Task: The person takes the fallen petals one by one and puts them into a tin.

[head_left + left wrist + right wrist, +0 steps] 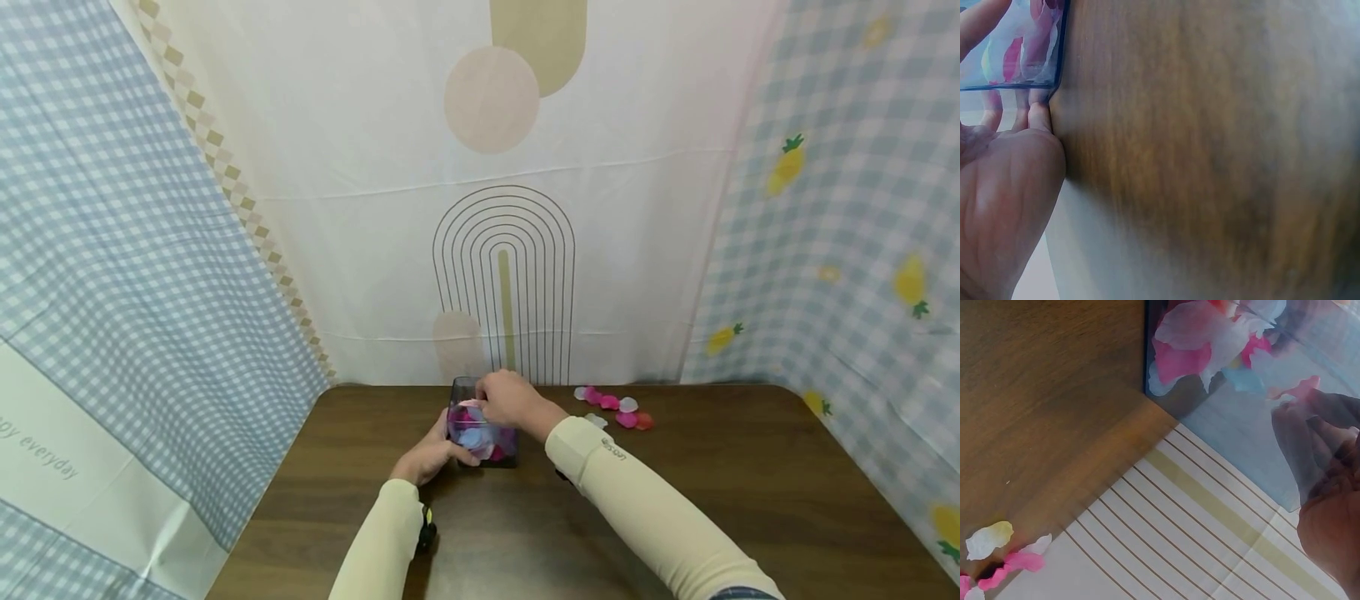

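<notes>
A clear, square-sided container stands on the table, its lower part filled with pink, white and pale blue petals. My left hand grips it from the left, the thumb across the near side and the fingers along the side away from me. In the left wrist view, fingers show through the container's wall. My right hand reaches in at the container's top. Through the wall in the right wrist view, its thumb and fingers pinch a pink petal, above the other petals.
Several loose petals, pink, white and red, lie on the brown wooden table to the right of the container. A patterned white cloth hangs behind the table's far edge, with checked cloths at either side.
</notes>
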The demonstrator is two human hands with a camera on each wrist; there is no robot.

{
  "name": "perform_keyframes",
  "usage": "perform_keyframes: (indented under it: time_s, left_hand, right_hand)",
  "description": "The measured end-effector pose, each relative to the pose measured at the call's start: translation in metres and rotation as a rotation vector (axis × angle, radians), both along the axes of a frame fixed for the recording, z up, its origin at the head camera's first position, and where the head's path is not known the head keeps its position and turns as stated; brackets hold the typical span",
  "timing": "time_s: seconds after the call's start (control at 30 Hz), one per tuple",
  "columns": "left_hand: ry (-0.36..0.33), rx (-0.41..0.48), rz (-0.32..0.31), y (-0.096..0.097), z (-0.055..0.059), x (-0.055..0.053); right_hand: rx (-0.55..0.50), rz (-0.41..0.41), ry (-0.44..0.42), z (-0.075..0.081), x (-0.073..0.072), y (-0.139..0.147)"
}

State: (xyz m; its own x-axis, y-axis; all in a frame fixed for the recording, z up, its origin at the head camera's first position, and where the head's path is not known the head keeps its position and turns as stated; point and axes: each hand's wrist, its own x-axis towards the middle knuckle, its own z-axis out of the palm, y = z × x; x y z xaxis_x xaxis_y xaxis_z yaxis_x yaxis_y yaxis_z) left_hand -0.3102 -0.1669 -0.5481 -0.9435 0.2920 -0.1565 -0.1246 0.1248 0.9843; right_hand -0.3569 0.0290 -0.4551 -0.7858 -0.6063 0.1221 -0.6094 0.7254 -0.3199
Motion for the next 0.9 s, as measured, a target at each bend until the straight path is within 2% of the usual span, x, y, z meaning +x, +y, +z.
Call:
perform_keyframes:
  time_s: [0.17, 0.4, 0.7, 0.9]
  left_hand:
    - [-0.012, -0.001, -0.007, -0.0003, -0.0028, -0.0013]
    - [-0.014, 0.002, -0.001, -0.0018, -0.0010, -0.0016]
    - [-0.003, -0.003, 0.007, -0.0016, -0.0030, 0.0004]
    - [0.008, -0.008, 0.007, 0.0004, -0.0024, 0.0000]
  right_hand:
    - [0.005, -0.008, 0.007, -0.0020, 0.0014, -0.0002]
    - [0.026, -0.009, 0.015, -0.0045, 0.0014, -0.0029]
    - [0.008, 0.002, 0.029, -0.0031, 0.0056, -0.0030]
    - [-0.017, -0.024, 0.012, -0.0039, 0.0062, -0.0013]
